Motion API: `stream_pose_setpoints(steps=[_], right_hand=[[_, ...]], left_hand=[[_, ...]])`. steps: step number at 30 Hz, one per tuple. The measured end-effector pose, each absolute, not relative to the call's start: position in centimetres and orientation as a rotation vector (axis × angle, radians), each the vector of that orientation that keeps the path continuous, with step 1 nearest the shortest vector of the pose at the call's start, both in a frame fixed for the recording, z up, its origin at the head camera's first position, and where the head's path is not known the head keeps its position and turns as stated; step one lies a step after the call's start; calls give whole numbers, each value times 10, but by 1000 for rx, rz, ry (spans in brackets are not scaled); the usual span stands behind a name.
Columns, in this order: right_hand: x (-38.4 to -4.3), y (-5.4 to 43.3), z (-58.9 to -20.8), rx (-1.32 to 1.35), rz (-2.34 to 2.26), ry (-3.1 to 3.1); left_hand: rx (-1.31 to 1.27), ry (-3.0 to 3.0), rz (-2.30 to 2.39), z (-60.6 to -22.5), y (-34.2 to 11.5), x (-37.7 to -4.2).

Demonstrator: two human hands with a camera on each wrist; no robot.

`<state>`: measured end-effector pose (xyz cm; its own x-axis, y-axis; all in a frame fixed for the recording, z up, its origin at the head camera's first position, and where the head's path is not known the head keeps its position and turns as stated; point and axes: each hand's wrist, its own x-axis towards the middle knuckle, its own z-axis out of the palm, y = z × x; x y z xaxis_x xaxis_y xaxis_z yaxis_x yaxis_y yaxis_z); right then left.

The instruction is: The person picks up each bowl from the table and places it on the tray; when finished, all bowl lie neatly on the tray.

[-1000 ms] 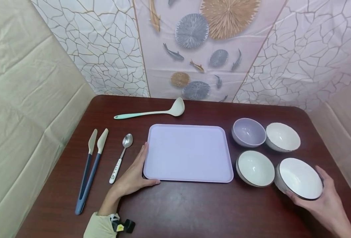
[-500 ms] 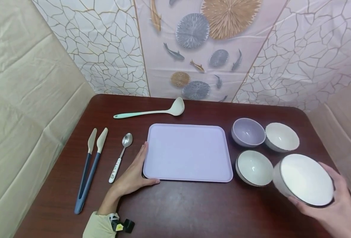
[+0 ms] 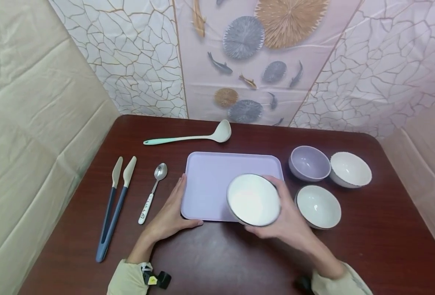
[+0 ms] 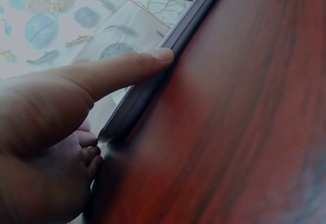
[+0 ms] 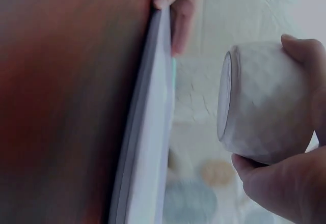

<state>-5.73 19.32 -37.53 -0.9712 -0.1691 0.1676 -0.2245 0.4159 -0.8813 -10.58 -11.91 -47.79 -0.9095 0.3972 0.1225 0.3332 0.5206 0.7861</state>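
Since half a second ago, our right hand (image 3: 289,221) has carried the white bowl (image 3: 253,200) inward, from beside the other bowls (image 3: 318,207) to over the tray (image 3: 206,184), gripping its side; our left hand (image 3: 167,217) rests unclenched at the tray's left corner. From the left wrist, we see its thumb touching the tray's near edge. From the right wrist, we see the gripped bowl apart from the tray.
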Motion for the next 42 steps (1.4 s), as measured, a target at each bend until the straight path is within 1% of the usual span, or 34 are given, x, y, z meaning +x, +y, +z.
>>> stream_pose_setpoints(steps=[3,8,12,16,24,29,42], right_hand=[[-87,163,-385,379,1659,-2567],[-135,130,-413,312,1586,-2580],[-161,108,-423,286,1490,-2608],[-179,98,-432,260,1460,-2612],[-194,89,-445,219,1461,-2615],[-197,87,-447,259,1441,-2602],[-199,88,-454,250,1436,-2614]], left_hand=[[661,2690,1358,-478,-119,-106],[679,2694,1364,-479,-119,-106],[695,2697,1381,-480,-119,-106],[693,2693,1369,-481,-117,-107],[674,2685,1349,-480,-117,-106],[670,2703,1343,-479,-118,-107],[662,2705,1331,-478,-117,-105]])
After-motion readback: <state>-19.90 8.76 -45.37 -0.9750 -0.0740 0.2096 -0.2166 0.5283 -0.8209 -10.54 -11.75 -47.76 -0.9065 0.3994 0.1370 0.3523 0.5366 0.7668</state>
